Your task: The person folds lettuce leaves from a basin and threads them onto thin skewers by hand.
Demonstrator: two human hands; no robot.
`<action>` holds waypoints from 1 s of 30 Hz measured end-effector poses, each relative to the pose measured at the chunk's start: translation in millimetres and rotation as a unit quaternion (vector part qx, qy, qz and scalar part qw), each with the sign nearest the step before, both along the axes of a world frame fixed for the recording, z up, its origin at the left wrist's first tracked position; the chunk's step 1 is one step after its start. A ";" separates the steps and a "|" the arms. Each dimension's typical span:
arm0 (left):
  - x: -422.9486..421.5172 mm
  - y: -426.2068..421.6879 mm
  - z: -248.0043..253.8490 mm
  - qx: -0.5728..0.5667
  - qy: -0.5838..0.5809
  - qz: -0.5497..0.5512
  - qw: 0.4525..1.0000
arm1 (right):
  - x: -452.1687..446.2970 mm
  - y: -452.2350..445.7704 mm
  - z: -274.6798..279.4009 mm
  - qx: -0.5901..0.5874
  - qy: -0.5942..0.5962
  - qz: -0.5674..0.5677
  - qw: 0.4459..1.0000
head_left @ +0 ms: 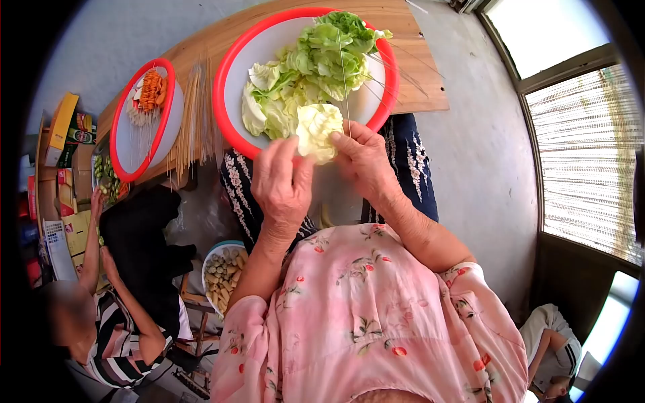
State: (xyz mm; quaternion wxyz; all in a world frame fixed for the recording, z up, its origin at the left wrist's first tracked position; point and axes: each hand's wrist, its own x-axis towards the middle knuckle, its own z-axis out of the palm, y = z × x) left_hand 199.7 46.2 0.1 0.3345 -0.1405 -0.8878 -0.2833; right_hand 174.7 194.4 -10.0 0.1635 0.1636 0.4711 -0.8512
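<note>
A pale yellow-green lettuce leaf (318, 127) is held in front of me, over the near rim of a white basin with a red rim (227, 111). My left hand (281, 178) is closed at the leaf's lower left edge, its fingertips a little blurred. On the other side, my right hand (368, 161) pinches with thumb and forefinger at the leaf's right edge. A thin skewer (343, 67) rises upright from that pinch. Behind the leaf, a heap of green lettuce leaves (329, 57) fills part of the basin.
Bare skewers (193, 114) lie in a bundle on the wooden table (426, 87). To their left stands a smaller red-rimmed basin (168, 127) with skewered orange food. A co-worker (127, 322) sits at left, near a bowl of skewered pieces (225, 275). Another person (554, 342) is at lower right.
</note>
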 end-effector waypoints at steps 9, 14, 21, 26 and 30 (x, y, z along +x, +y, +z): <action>-10.8 -3.0 2.6 0.566 -0.419 -0.142 0.696 | 8.8 5.5 5.9 0.006 0.063 0.072 0.995; -6.4 5.0 -5.5 0.598 -0.382 -0.113 0.695 | 13.0 1.9 8.0 0.044 0.059 0.068 0.995; -6.9 4.5 -6.5 0.593 -0.420 -0.108 0.679 | 8.0 -7.7 -4.9 0.038 0.093 0.003 0.995; -9.6 6.1 -9.4 0.612 -0.410 -0.108 0.668 | 9.0 4.9 5.6 0.066 0.068 0.047 0.994; -14.4 0.5 -3.2 0.665 -0.392 -0.098 0.627 | 8.8 16.6 4.7 0.112 0.117 0.054 0.985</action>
